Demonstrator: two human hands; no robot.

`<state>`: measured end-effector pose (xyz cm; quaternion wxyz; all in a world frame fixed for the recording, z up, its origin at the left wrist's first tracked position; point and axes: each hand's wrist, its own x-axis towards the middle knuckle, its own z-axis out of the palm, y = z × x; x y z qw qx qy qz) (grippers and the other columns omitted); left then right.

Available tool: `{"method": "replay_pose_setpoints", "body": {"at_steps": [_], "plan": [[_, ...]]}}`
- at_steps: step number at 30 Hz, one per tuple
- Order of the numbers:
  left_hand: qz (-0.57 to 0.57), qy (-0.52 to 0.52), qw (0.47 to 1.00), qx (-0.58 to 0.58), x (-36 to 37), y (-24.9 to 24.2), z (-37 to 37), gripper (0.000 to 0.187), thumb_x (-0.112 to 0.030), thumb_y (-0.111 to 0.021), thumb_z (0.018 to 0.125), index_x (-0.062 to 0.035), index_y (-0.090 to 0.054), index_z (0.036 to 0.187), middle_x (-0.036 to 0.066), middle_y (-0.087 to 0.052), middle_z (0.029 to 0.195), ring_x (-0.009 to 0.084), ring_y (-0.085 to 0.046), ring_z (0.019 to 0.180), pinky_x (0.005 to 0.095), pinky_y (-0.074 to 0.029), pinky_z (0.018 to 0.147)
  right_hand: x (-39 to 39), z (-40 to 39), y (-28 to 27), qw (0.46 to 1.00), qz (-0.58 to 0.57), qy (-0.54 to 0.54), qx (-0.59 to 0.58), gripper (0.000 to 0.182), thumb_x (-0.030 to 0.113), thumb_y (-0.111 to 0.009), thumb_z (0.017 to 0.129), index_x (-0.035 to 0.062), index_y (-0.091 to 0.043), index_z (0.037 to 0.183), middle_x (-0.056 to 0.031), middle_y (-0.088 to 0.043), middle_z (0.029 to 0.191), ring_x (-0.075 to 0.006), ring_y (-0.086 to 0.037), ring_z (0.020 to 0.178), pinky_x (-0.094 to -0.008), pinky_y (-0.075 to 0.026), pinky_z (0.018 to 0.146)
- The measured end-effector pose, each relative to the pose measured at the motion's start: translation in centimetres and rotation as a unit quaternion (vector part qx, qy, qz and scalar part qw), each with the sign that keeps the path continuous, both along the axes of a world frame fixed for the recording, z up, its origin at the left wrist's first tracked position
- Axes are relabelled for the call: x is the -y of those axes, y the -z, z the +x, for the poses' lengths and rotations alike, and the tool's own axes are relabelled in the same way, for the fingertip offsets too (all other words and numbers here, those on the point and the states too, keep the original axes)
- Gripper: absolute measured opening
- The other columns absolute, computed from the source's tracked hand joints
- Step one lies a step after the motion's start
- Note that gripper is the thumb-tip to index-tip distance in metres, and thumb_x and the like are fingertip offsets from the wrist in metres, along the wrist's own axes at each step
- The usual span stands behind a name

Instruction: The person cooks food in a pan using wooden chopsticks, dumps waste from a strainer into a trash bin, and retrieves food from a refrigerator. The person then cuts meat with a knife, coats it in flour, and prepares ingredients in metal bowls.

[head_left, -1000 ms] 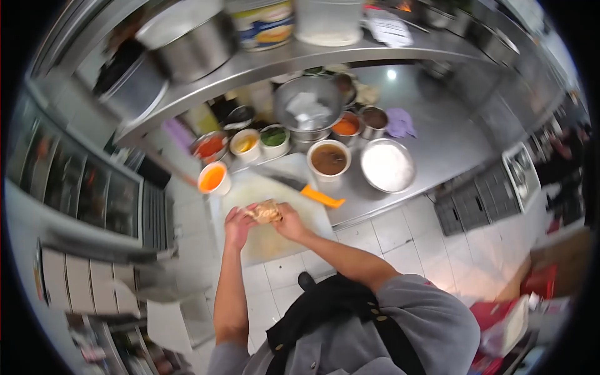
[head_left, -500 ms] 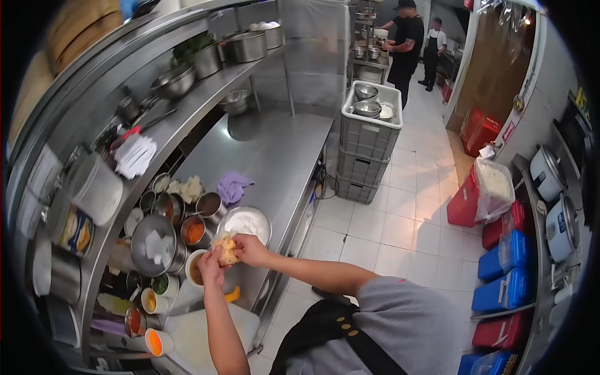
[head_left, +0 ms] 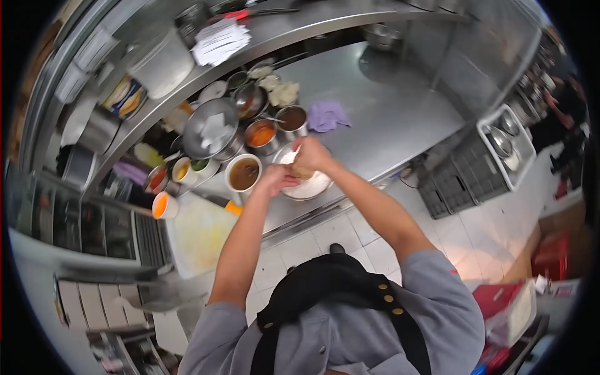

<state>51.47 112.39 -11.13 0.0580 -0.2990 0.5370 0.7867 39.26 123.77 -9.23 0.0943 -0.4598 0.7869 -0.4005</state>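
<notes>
Lumpy tan piece of food, partly behind the fingers, over a bowl of white powder

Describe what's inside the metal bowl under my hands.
White, powdery-looking stuff shows in the metal bowl. Your left hand, right hand and a tan food piece cover part of it, so whatever lies beneath them can't be seen.

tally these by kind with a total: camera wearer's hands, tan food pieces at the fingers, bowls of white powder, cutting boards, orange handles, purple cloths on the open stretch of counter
Hands: 2, left hand and right hand
Tan food piece: 1
Bowl of white powder: 1
Cutting board: 1
Orange handle: 1
Purple cloth: 1
Total: 7
</notes>
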Motion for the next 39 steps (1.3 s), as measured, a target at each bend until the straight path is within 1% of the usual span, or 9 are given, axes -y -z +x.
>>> {"method": "replay_pose_setpoints", "body": {"at_steps": [9, 14, 18, 24, 28, 30, 32, 38, 39], "plan": [[-0.499, -0.106, 0.86, -0.023, -1.2, -0.8, 0.4, 0.012, -0.002, -0.058, 0.078, 0.0068, -0.065, 0.083, 0.015, -0.063, 0.059, 0.0196, -0.064, 0.054, 0.0307, -0.052, 0.051, 2.2, -0.7, -3.5, 0.956, -0.016, -0.068, 0.286, 0.016, -0.004, -0.063, 0.064, 0.0006, -0.061, 0.079, -0.0051, -0.063, 0.066, -0.0109, -0.057, 0.061, -0.0275, -0.046, 0.053], [-0.633, -0.05, 0.769, -0.081, -0.6, -1.3, -0.5, 0.012, -0.002, -0.056, 0.077, 0.005, -0.066, 0.076, 0.013, -0.061, 0.055, 0.0187, -0.062, 0.047, 0.0308, -0.051, 0.047, 2.3, -1.7, -3.0, 0.995, 0.001, -0.044, 0.087, 0.019, -0.003, -0.061, 0.063, 0.0006, -0.061, 0.081, -0.0099, -0.064, 0.07, -0.0164, -0.06, 0.063, -0.0293, -0.048, 0.058], [-0.602, -0.009, 0.794, -0.087, -0.9, -3.2, -0.9, 0.013, -0.001, -0.054, 0.078, 0.0042, -0.065, 0.074, 0.012, -0.062, 0.059, 0.0175, -0.062, 0.048, 0.0301, -0.051, 0.047, 1.8, -2.3, -2.7, 0.994, 0.056, -0.019, -0.087, 0.021, 0.011, -0.065, 0.059, 0.0016, -0.065, 0.078, -0.0188, -0.065, 0.077, -0.0344, -0.064, 0.079, -0.0381, -0.051, 0.07], [-0.358, -0.015, 0.932, -0.056, 0.2, -6.0, -1.6, 0.004, -0.004, -0.058, 0.076, -0.0003, -0.06, 0.077, 0.011, -0.061, 0.065, 0.0182, -0.063, 0.052, 0.0296, -0.049, 0.044, 1.2, -1.3, -4.5, 0.998, 0.064, -0.014, 0.023, 0.02, 0.005, -0.063, 0.064, 0.0023, -0.064, 0.083, -0.015, -0.065, 0.082, -0.0259, -0.064, 0.078, -0.034, -0.05, 0.069], [-0.575, -0.066, 0.792, -0.194, 1.5, -2.8, -2.0, 0.006, 0.001, -0.058, 0.075, -0.0039, -0.055, 0.074, 0.008, -0.06, 0.067, 0.0163, -0.06, 0.049, 0.0259, -0.046, 0.042, 2.0, -0.4, -7.6, 0.995, 0.066, -0.065, 0.047, 0.025, 0.008, -0.066, 0.065, 0.004, -0.064, 0.089, -0.0139, -0.065, 0.081, -0.024, -0.063, 0.078, -0.0335, -0.05, 0.069], [-0.301, -0.203, 0.91, -0.202, 1.2, -4.5, -2.0, 0.015, 0.005, -0.059, 0.072, -0.0077, -0.051, 0.069, 0.006, -0.058, 0.064, 0.0153, -0.058, 0.049, 0.0242, -0.043, 0.041, -0.5, -0.5, -7.6, 0.993, -0.118, 0.029, 0.0, 0.028, 0.012, -0.067, 0.068, 0.0046, -0.064, 0.095, -0.0121, -0.065, 0.08, -0.0224, -0.063, 0.073, -0.0329, -0.05, 0.066], [-0.195, -0.278, 0.911, -0.235, 2.6, -7.2, -0.5, 0.019, 0.006, -0.058, 0.074, -0.0093, -0.048, 0.067, 0.005, -0.058, 0.063, 0.0142, -0.058, 0.049, 0.0241, -0.042, 0.039, -4.9, -1.0, -5.3, 0.975, -0.092, 0.201, 0.009, 0.046, 0.021, -0.069, 0.068, 0.0019, -0.059, 0.109, -0.0216, -0.062, 0.102, -0.028, -0.063, 0.088, -0.0342, -0.049, 0.079], [-0.173, -0.365, 0.879, -0.252, 16.2, -7.5, 2.4, 0.013, 0.0, -0.064, 0.073, -0.0045, -0.051, 0.077, 0.016, -0.062, 0.079, 0.0218, -0.062, 0.063, 0.0286, -0.049, 0.049, -10.2, 2.1, 7.5, 0.767, -0.043, 0.179, 0.615, 0.073, 0.015, -0.062, 0.078, 0.0024, -0.021, 0.137, -0.0218, -0.054, 0.111, -0.0371, -0.063, 0.076, -0.0397, -0.055, 0.054], [-0.482, -0.399, 0.775, -0.086, 17.9, -6.3, 2.9, 0.018, -0.002, -0.066, 0.072, -0.0019, -0.052, 0.083, 0.019, -0.058, 0.088, 0.0256, -0.061, 0.074, 0.0313, -0.05, 0.058, -9.8, 2.5, 8.2, 0.769, -0.035, 0.168, 0.616, 0.073, 0.015, -0.062, 0.078, 0.0024, -0.021, 0.137, -0.0218, -0.054, 0.111, -0.0371, -0.063, 0.076, -0.0397, -0.055, 0.054]]}}
